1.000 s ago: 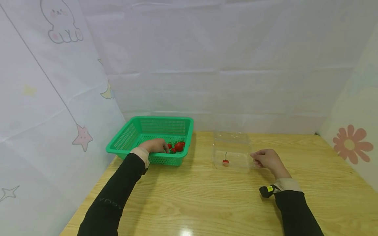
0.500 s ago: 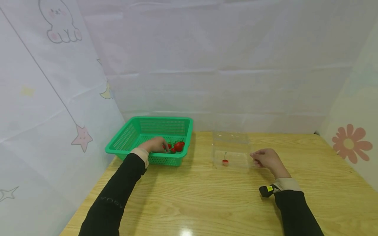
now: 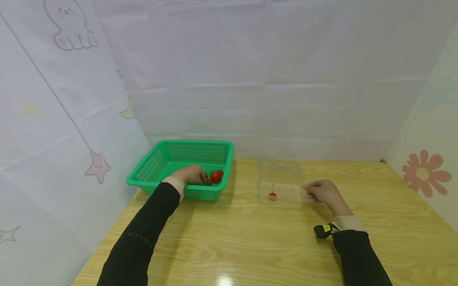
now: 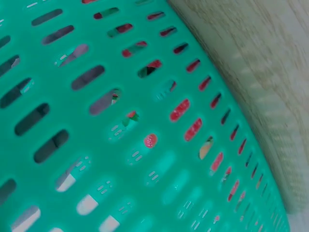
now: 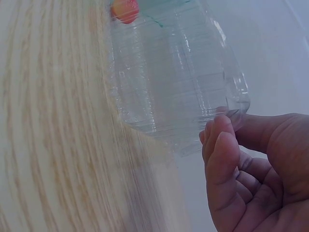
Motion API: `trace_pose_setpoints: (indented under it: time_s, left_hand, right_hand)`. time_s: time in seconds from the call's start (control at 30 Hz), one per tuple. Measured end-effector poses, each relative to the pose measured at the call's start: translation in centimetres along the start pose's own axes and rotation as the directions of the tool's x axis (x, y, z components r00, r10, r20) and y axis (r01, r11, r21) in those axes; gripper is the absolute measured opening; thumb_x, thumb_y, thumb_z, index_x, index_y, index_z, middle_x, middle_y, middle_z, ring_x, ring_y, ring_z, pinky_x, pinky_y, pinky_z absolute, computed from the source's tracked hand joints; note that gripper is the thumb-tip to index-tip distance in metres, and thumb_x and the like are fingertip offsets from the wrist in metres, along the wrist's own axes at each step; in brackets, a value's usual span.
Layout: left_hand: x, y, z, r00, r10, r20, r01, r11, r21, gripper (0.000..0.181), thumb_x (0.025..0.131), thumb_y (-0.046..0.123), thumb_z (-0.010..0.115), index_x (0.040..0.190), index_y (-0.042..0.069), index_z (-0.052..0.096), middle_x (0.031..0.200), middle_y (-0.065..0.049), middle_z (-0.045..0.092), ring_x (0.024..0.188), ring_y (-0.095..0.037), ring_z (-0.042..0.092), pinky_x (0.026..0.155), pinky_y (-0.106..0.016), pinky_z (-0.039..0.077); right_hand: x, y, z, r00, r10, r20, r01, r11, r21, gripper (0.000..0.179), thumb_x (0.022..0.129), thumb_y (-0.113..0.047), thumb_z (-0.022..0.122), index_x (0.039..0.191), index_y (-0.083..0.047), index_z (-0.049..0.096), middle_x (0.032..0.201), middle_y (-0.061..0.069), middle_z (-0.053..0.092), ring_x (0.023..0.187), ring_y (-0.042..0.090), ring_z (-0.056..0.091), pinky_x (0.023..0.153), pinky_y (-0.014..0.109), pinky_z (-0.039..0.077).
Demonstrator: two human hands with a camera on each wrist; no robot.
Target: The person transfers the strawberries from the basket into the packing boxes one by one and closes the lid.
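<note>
My left hand reaches over the front rim of a green plastic basket, fingers pointing down beside several red fruits. Its fingertips are hidden, so I cannot see whether anything is held. In the left wrist view, the slotted basket wall covers most of the scene, with red bits showing through. A clear plastic box with a raised lid lies right of the basket. One red cherry with a green stem sits in it. My right hand pinches the box's right edge between thumb and fingers.
The wooden table extends in front of the basket and box and off to the right. A white cloth backdrop stands close behind them. At the left, a printed cloth hangs near the basket.
My left hand has shifted slightly to the right inside the basket, toward the red fruits. The right hand, the clear box and the cherry stay in place.
</note>
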State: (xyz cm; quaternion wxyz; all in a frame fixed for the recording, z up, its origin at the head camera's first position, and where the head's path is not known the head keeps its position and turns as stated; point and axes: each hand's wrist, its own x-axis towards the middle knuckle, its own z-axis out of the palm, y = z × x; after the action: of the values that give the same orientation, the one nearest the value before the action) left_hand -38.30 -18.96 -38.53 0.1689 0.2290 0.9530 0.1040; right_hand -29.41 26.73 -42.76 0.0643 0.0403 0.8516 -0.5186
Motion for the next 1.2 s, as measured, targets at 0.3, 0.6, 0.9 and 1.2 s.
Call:
trace_pose_setpoints:
  time_s: [0.3, 0.6, 0.9, 1.2]
  left_hand:
    - [0.0, 0.3, 0.0, 0.998, -0.005, 0.067, 0.003, 1.000, 0.031, 0.025, 0.096, 0.001, 0.056, 0.105, 0.012, 0.076, 0.126, -0.010, 0.062, 0.121, -0.033, 0.053, 0.091, -0.041, 0.050]
    - [0.0, 0.3, 0.2, 0.998, 0.002, 0.062, -0.003, 1.000, 0.029, 0.021, 0.095, 0.003, 0.059, 0.103, 0.011, 0.077, 0.119, -0.008, 0.065, 0.115, -0.031, 0.056, 0.089, -0.041, 0.051]
    - [-0.6, 0.1, -0.5, 0.999, 0.031, 0.016, -0.030, 0.997, -0.073, 0.016, 0.093, 0.007, 0.064, 0.103, 0.008, 0.076, 0.113, -0.008, 0.066, 0.090, -0.025, 0.064, 0.076, -0.038, 0.054]
    - [-1.9, 1.2, -3.4, 0.996, 0.048, -0.076, -0.059, 0.986, -0.153, 0.025, 0.090, 0.019, 0.073, 0.112, 0.008, 0.073, 0.115, -0.006, 0.066, 0.102, -0.023, 0.062, 0.083, -0.038, 0.053]
  right_hand:
    - [0.1, 0.0, 0.0, 1.000, 0.002, 0.006, -0.002, 1.000, 0.010, 0.040, 0.101, -0.020, 0.057, 0.121, 0.015, 0.054, 0.093, 0.020, 0.064, 0.072, 0.020, 0.060, 0.065, 0.034, 0.055]
    - [0.2, 0.3, 0.1, 1.000, -0.003, 0.008, 0.003, 1.000, 0.011, 0.040, 0.101, -0.019, 0.056, 0.122, 0.015, 0.053, 0.092, 0.020, 0.064, 0.070, 0.018, 0.059, 0.064, 0.034, 0.054]
    - [0.2, 0.4, 0.2, 1.000, -0.002, 0.003, 0.002, 1.000, 0.004, 0.039, 0.101, -0.019, 0.056, 0.121, 0.015, 0.053, 0.091, 0.020, 0.064, 0.069, 0.018, 0.059, 0.064, 0.034, 0.054]
    - [0.1, 0.1, -0.1, 1.000, -0.009, 0.004, 0.009, 1.000, -0.001, 0.039, 0.102, -0.018, 0.054, 0.121, 0.015, 0.054, 0.090, 0.019, 0.064, 0.067, 0.017, 0.056, 0.064, 0.035, 0.053]
